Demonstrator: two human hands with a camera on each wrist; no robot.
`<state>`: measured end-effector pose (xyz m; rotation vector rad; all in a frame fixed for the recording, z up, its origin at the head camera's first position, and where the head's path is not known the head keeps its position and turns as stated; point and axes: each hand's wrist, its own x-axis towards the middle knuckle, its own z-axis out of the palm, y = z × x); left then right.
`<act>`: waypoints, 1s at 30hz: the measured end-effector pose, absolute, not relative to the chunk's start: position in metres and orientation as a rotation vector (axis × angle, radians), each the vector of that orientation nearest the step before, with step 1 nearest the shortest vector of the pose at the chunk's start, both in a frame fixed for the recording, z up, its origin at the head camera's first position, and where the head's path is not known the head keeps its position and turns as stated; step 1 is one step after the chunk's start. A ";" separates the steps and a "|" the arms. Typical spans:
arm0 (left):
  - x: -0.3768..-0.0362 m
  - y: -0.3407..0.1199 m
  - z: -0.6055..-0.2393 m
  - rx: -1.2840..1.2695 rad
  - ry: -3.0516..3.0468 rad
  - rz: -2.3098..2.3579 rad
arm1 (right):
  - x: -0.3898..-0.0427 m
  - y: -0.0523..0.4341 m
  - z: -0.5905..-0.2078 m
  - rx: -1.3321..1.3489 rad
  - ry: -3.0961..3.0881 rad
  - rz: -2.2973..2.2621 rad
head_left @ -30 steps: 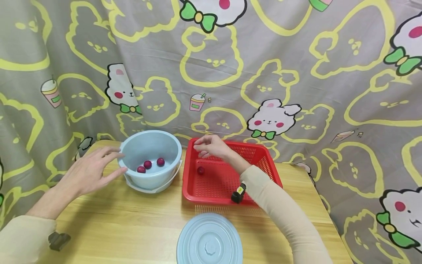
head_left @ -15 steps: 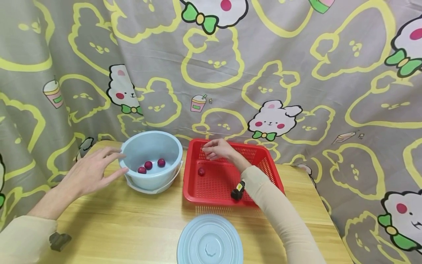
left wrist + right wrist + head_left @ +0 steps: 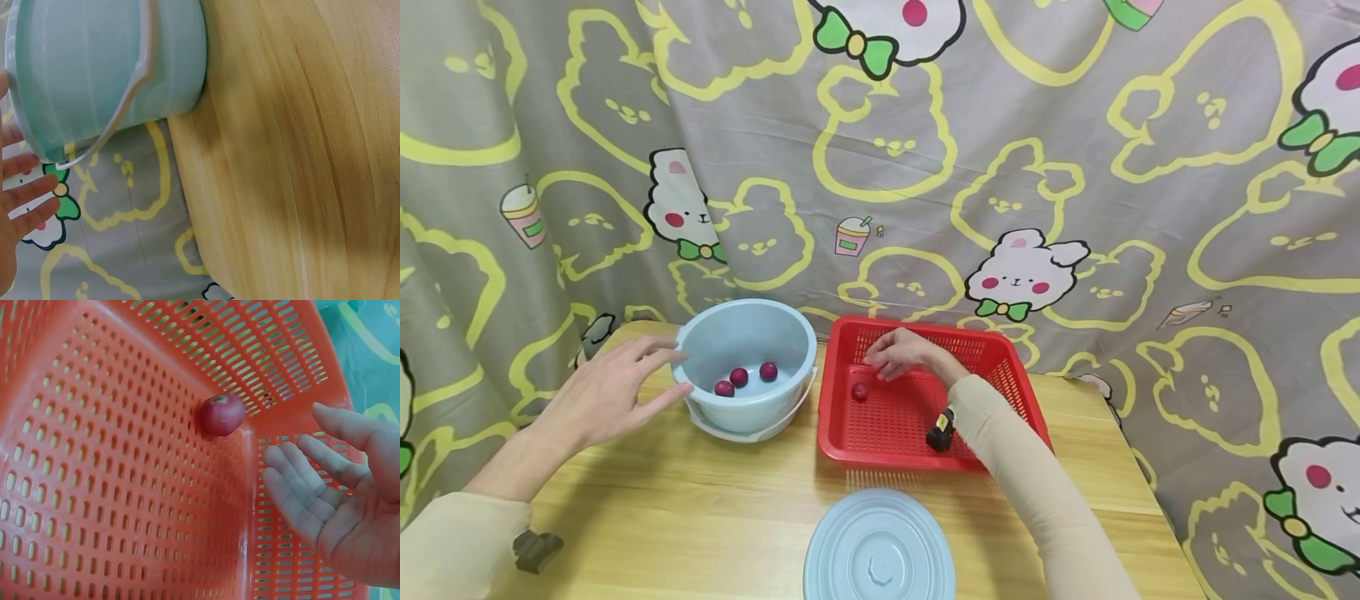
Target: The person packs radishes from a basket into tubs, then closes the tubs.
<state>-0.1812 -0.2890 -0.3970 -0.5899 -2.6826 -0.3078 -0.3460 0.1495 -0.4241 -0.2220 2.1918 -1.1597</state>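
Observation:
A light-blue bucket (image 3: pixel 752 408) with a carrying handle stands on the table, with 3 small round dark-red fruits (image 3: pixel 739 377) in it that look like plums. My left hand (image 3: pixel 606 392) is spread at the bucket's left rim; I cannot tell whether its fingertips touch. The left wrist view shows its fingers (image 3: pixel 30 215) relaxed beside the rim. To the right, a red perforated basket (image 3: pixel 880 458) holds one similar plum-like fruit (image 3: pixel 223 415) near its left wall. My right hand (image 3: pixel 904 354) reaches inside, fingers loosely bent, thumb apart, holding nothing, a short way from that fruit.
A round light-blue lid (image 3: pixel 880 550) lies on the wooden table (image 3: pixel 700 517) in front of the basket. A grey patterned curtain (image 3: pixel 895 225) hangs directly behind the bucket and basket.
My right hand has moved down and slightly right, from above the basket's back left corner into the basket near the fruit. The left hand has stayed at the bucket.

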 end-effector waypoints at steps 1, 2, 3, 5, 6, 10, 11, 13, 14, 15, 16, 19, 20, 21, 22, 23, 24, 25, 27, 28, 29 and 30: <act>-0.181 -0.289 -0.397 -0.588 -2.683 -0.308 | -0.346 0.149 -0.425 -0.225 2.186 -1.150; -0.181 -0.289 -0.397 -0.590 -2.681 -0.308 | -0.346 0.149 -0.427 -0.228 2.183 -1.139; -0.181 -0.289 -0.397 -0.591 -2.680 -0.307 | -0.346 0.149 -0.428 -0.232 2.182 -1.127; -0.181 -0.289 -0.397 -0.595 -2.676 -0.307 | -0.346 0.149 -0.430 -0.237 2.182 -1.111; -0.182 -0.289 -0.397 -0.598 -2.674 -0.307 | -0.346 0.149 -0.431 -0.234 2.181 -1.105; -0.182 -0.288 -0.397 -0.608 -2.669 -0.304 | -0.348 0.150 -0.434 -0.220 2.182 -1.084; -0.182 -0.288 -0.397 -0.609 -2.668 -0.303 | -0.348 0.150 -0.434 -0.221 2.182 -1.078; -0.182 -0.289 -0.397 -0.610 -2.667 -0.302 | -0.348 0.151 -0.435 -0.224 2.183 -1.064; -0.182 -0.289 -0.397 -0.610 -2.667 -0.303 | -0.348 0.151 -0.436 -0.228 2.182 -1.058; -0.182 -0.289 -0.397 -0.609 -2.667 -0.303 | -0.348 0.151 -0.436 -0.234 2.181 -1.050; -0.182 -0.289 -0.397 -0.609 -2.667 -0.304 | -0.348 0.151 -0.436 -0.237 2.180 -1.042; -0.182 -0.289 -0.397 -0.610 -2.667 -0.305 | -0.347 0.152 -0.437 -0.243 2.179 -1.026; -0.182 -0.289 -0.397 -0.609 -2.667 -0.305 | -0.347 0.152 -0.438 -0.246 2.177 -1.020; -0.182 -0.289 -0.397 -0.608 -2.667 -0.306 | -0.347 0.151 -0.438 -0.247 2.174 -1.017; -0.182 -0.289 -0.397 -0.607 -2.667 -0.306 | -0.347 0.151 -0.439 -0.249 2.171 -1.013; -0.182 -0.289 -0.397 -0.606 -2.668 -0.306 | -0.347 0.150 -0.440 -0.252 2.166 -1.009; -0.182 -0.289 -0.397 -0.604 -2.668 -0.307 | -0.347 0.150 -0.442 -0.257 2.163 -1.004; -0.182 -0.289 -0.397 -0.603 -2.669 -0.307 | -0.346 0.149 -0.443 -0.259 2.157 -1.000; -0.182 -0.289 -0.397 -0.601 -2.672 -0.309 | -0.346 0.148 -0.445 -0.260 2.147 -0.995; -0.182 -0.289 -0.397 -0.602 -2.672 -0.308 | -0.346 0.147 -0.446 -0.260 2.144 -0.989; -0.182 -0.289 -0.397 -0.603 -2.672 -0.308 | -0.346 0.146 -0.447 -0.258 2.139 -0.986; -0.182 -0.289 -0.397 -0.605 -2.671 -0.307 | -0.346 0.146 -0.448 -0.255 2.135 -0.984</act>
